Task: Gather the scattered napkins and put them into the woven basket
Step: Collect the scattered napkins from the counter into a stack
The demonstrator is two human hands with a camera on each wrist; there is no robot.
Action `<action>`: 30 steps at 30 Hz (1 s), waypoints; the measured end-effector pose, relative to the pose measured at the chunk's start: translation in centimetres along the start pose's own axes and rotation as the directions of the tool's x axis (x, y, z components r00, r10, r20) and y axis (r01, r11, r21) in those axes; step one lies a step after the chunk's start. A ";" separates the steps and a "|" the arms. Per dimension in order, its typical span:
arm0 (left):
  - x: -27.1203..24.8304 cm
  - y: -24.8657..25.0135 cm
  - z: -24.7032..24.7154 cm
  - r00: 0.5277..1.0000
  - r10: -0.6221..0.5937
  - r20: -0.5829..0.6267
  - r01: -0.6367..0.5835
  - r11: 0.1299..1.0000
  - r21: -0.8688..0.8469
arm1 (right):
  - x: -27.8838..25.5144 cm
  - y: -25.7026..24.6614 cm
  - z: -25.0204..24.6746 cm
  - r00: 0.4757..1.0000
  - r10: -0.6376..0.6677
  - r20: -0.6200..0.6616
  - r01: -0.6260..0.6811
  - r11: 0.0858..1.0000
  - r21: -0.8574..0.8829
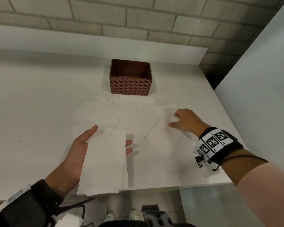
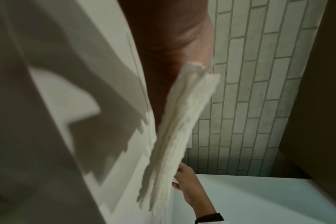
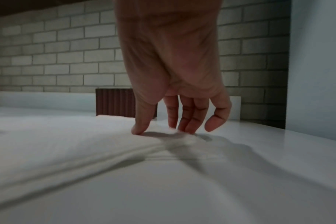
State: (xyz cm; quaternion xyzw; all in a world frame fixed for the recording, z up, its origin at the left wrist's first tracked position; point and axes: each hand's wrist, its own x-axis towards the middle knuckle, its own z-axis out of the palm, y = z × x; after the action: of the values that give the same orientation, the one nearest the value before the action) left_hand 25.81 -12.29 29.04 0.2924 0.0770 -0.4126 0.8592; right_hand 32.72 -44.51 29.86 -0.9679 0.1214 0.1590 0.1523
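Observation:
A brown woven basket [image 1: 130, 86] [image 3: 113, 103] stands empty at the back of the white table [image 1: 31, 104]. Several white napkins [image 1: 129, 115] lie overlapping in front of it. My left hand [image 1: 111, 136] is palm up above the table's near edge and holds a stack of napkins [image 1: 103, 161] [image 2: 182, 121], thumb at one long side, fingertips curled at the other. My right hand [image 1: 173, 119] [image 3: 161, 131] is down on the rightmost napkin [image 1: 162, 133] [image 3: 86, 144]. Thumb and fingertips pinch its surface into a small raised wrinkle.
A brick wall [image 1: 138, 22] runs behind a low white ledge [image 1: 88, 41]. A tall white panel [image 1: 261, 79] bounds the table on the right. The table's front edge [image 1: 170, 185] is close to me, with floor and shoes below it.

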 end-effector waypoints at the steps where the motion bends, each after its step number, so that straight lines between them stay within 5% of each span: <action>1: 0.3 0.1 -0.2 0.998 -0.048 -0.039 0.046 0.997 -0.055 | 0.1 -0.3 0.0 1.000 -0.002 0.018 0.001 1.000 0.004; 5: 0.0 0.1 0.8 0.985 0.070 -0.156 -0.070 0.998 0.004 | 0.6 -0.5 -0.2 0.998 0.010 0.057 -0.014 0.998 0.061; 9: 0.5 0.1 0.6 0.984 0.020 -0.177 -0.017 1.000 0.022 | 0.7 -0.1 -1.0 0.992 -0.026 0.126 0.007 0.989 0.147; 12: 0.1 0.2 0.9 0.997 -0.020 -0.068 0.017 0.999 -0.041 | -0.4 0.3 -3.5 0.972 -0.097 0.214 0.045 0.971 0.236; 14: 0.7 0.0 -0.1 0.989 0.018 -0.145 -0.023 0.999 -0.036 | -1.2 0.3 -6.2 0.955 -0.142 0.260 0.084 0.971 0.222; 20: 0.5 0.3 0.6 0.973 0.102 -0.205 -0.093 0.994 0.051 | -0.4 -1.1 -11.9 0.915 -0.230 0.330 0.260 0.964 -0.049; 30: 1.6 0.9 0.9 0.957 0.101 -0.273 -0.090 0.995 0.052 | 7.7 -3.5 -6.1 0.868 -0.221 0.445 0.384 0.868 -0.316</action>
State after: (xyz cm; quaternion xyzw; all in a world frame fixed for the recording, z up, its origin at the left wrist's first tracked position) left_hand 27.47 -13.45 29.56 0.3671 0.1733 -0.3273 0.8533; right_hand 42.45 -44.79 33.64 -0.9328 -0.1029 0.3453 -0.0010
